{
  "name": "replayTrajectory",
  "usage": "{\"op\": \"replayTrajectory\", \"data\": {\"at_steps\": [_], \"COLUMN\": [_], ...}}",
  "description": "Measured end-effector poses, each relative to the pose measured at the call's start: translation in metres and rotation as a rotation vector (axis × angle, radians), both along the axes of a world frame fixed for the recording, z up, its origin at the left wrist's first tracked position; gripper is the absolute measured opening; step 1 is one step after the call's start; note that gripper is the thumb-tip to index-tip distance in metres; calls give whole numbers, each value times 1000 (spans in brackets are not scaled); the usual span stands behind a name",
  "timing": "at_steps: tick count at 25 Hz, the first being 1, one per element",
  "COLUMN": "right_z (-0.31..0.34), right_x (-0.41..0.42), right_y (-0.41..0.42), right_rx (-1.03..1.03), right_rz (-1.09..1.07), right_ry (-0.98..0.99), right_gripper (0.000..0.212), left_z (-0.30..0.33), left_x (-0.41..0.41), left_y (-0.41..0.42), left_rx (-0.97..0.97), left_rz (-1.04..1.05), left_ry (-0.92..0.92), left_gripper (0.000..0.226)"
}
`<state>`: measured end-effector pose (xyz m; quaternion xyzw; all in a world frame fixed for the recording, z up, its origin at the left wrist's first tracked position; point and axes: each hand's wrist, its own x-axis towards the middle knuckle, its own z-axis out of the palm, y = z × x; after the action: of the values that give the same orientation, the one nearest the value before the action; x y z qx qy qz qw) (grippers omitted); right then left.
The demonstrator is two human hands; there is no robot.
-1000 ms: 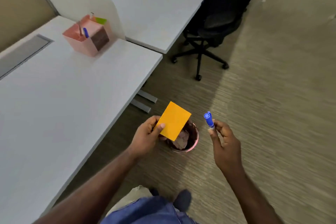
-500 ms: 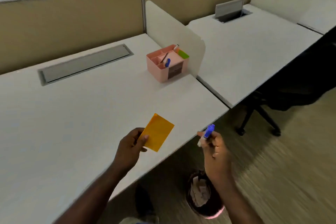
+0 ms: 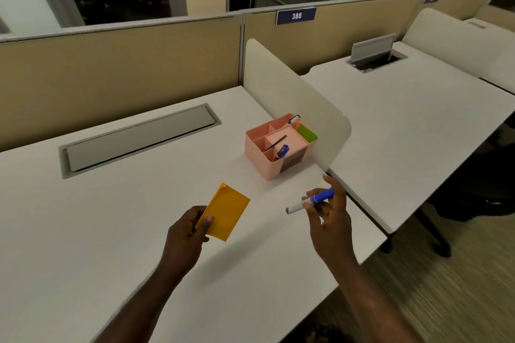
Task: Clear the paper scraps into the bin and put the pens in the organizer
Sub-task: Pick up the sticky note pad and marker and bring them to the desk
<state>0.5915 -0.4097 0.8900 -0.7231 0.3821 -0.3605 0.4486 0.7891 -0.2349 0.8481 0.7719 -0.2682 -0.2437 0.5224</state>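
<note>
My left hand (image 3: 187,234) pinches an orange paper pad (image 3: 226,212) by its lower corner, above the white desk (image 3: 111,231). A blue and white marker (image 3: 310,200) lies sideways in the fingertips of my right hand (image 3: 328,220), its white end pointing left. A pink organizer (image 3: 267,159) stands on the desk beyond both hands, close to the divider. It holds a blue marker (image 3: 282,151), a thin dark pen (image 3: 276,142), another pen at its back corner and green notes (image 3: 306,132). The bin is out of view.
A cream divider panel (image 3: 292,103) separates this desk from the neighbouring desk (image 3: 418,120) on the right. A grey cable hatch (image 3: 139,140) is set into the desk at the back left. A dark office chair (image 3: 479,184) sits at the right edge.
The view has swung up from the floor bin to the desk. Both hands have risen over the desk, still holding the orange pad and the marker, which now lies sideways.
</note>
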Motion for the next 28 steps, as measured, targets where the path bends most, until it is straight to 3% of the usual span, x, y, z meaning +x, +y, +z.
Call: {"op": "replayTrajectory", "data": {"at_steps": [8, 15, 22, 25, 28], "right_z": [23, -5, -27, -29, -18], "right_x": [102, 164, 187, 184, 170], "right_y": [-147, -227, -260, -265, -256], "right_rx": [-442, -335, -69, -56, -180], "right_rz": [-45, 58, 121, 93, 35], "right_ry": [8, 115, 347, 394, 297], "right_gripper": [35, 33, 34, 36, 31], "left_z": [-27, -37, -34, -31, -28], "left_x": [21, 15, 6, 6, 6], "left_y": [-53, -70, -87, -93, -100], "left_rx": [116, 178, 191, 195, 185], "left_rz": [161, 290, 321, 316, 320], "left_ry": [-55, -31, -49, -49, -52], "left_gripper": [11, 13, 12, 12, 12]}}
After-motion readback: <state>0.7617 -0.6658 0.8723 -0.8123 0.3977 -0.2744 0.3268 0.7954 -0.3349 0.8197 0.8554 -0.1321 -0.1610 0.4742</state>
